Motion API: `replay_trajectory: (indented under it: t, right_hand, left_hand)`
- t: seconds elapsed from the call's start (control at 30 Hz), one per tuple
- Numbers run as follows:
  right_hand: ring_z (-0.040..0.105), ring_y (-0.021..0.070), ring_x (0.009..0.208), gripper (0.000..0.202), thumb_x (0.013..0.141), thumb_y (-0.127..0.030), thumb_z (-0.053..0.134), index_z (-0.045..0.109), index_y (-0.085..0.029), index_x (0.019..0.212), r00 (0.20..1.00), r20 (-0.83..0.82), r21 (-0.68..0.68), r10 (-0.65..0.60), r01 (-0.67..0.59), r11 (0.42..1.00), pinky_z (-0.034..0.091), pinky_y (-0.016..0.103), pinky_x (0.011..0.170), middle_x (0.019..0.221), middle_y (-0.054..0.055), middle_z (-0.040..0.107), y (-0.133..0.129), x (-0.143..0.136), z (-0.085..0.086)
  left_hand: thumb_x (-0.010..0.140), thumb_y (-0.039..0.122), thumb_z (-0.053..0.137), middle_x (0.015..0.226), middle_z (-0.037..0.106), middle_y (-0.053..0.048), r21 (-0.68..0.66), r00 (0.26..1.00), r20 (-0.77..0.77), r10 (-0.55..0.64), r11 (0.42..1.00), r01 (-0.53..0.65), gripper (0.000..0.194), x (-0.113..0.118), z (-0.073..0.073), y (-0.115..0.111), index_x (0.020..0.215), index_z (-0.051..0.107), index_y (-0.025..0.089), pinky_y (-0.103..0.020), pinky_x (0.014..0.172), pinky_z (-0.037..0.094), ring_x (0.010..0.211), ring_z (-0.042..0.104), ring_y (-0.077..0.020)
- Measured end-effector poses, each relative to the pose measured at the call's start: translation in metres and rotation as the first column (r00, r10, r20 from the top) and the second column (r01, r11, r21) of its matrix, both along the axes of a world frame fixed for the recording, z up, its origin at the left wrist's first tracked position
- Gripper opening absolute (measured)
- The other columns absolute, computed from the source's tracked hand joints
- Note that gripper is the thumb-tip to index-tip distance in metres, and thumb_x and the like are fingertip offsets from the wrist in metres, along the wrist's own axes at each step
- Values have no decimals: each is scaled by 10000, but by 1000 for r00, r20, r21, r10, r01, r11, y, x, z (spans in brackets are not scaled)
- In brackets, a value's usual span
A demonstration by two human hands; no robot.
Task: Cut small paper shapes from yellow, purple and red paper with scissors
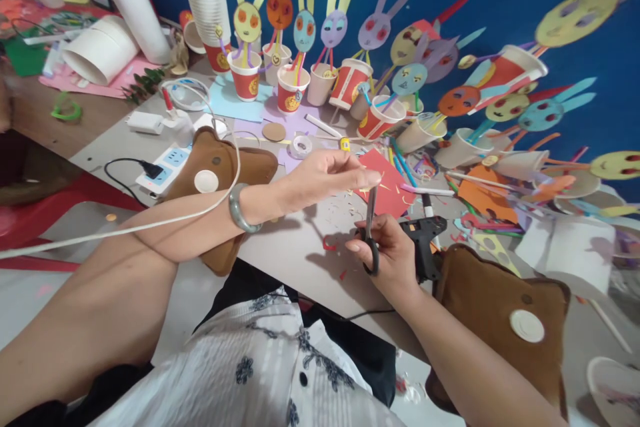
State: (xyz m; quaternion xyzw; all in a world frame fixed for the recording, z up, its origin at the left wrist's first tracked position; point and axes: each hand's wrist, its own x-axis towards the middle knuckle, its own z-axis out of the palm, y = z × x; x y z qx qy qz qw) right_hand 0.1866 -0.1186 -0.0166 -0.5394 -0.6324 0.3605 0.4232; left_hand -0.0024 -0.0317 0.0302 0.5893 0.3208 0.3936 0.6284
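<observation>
Black-handled scissors (371, 230) are in my right hand (393, 257), with fingers through the loops and the blades pointing up and away from me. My left hand (327, 180) reaches in from the left, wearing a bangle, thumb and fingertips pinched together just above the blade tips. Whatever it pinches is too small to make out. Behind the hands lies a red paper sheet (385, 180) with thin pale scraps on it. A black glue gun (425, 240) rests just right of my right hand.
Paper cups with rabbit-faced figures (247, 73) line the back by the blue wall. Brown cushions (500, 320) lie at right and left. A white cable crosses over my left forearm, near a power strip (165, 168). A cup stack (204, 0) stands at back left.
</observation>
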Motion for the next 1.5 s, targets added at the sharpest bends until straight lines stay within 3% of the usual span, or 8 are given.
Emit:
replay_trajectory:
  t: [0.1,0.2,0.4,0.97,1.5]
  right_hand:
    - [615,152,491,529,674,-679,817,570,-231,807,1000,-13,-2,10,-11,1000,484,258,482,599,-14,663,0,0,2]
    - [609,148,483,535,672,-686,814,554,-234,792,999,-30,-3,24,-24,1000,483,258,480,605,-11,673,0,-2,3]
    - [561,132,471,564,664,-704,807,502,-239,755,999,-34,3,32,-32,999,445,250,475,585,-24,646,0,-3,3]
    - [495,117,513,570,638,-686,836,551,-222,806,999,-26,-53,27,-28,998,390,258,522,624,-34,592,-1,0,0]
    - [482,116,507,592,624,-725,817,535,-228,776,1000,3,-34,12,-11,999,399,265,509,652,-23,605,-2,1,0]
  left_hand:
    - [758,265,771,749,653,2,-31,998,46,-36,999,38,180,0,1,0,810,658,135,-225,669,472,674,564,-72]
    - [769,197,729,741,644,2,-2,999,37,-12,1000,13,108,0,1,-1,784,651,125,-240,706,480,685,564,-77]
    - [777,185,702,715,626,9,-3,1000,14,-22,1000,22,93,2,2,-3,737,640,128,-219,665,457,672,540,-71]
    - [765,210,689,739,650,-9,37,996,-83,-11,999,14,104,0,4,-6,716,638,133,-238,708,468,708,559,-88]
    - [743,209,694,733,659,-8,51,999,-52,-3,999,5,95,1,0,-4,706,648,135,-241,717,470,709,569,-88]
